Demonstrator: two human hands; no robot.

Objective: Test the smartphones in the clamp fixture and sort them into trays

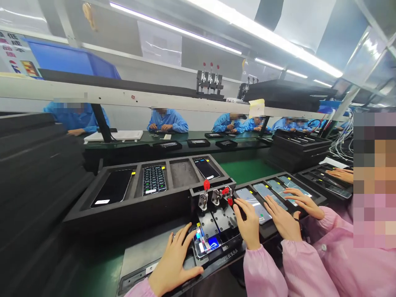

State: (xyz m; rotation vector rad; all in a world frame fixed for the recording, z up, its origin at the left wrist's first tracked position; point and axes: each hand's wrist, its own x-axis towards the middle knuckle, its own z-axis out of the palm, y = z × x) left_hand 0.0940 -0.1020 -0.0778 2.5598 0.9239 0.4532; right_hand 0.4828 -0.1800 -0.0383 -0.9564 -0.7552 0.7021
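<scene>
My left hand point(176, 260) is open, fingers spread, at the near left side of a black test fixture point(225, 252). Its fingertips reach the edge of a lit smartphone point(213, 242) seated in the fixture; whether they touch it I cannot tell. Metal plates point(209, 225) cover the phone's far part, and toggle clamps with red handles point(206, 185) rise behind them. My right hand point(249, 225) is open at the fixture's right side, fingers slightly bent beside a lower red clamp handle point(229, 201). I cannot make out contact there.
Behind the fixture, a black foam tray point(130, 210) holds several phones. A co-worker's hands point(283, 218) in pink sleeves lie over another phone tray point(318, 197) at right. Stacked black trays point(37, 198) stand at left. People in blue sit across the line.
</scene>
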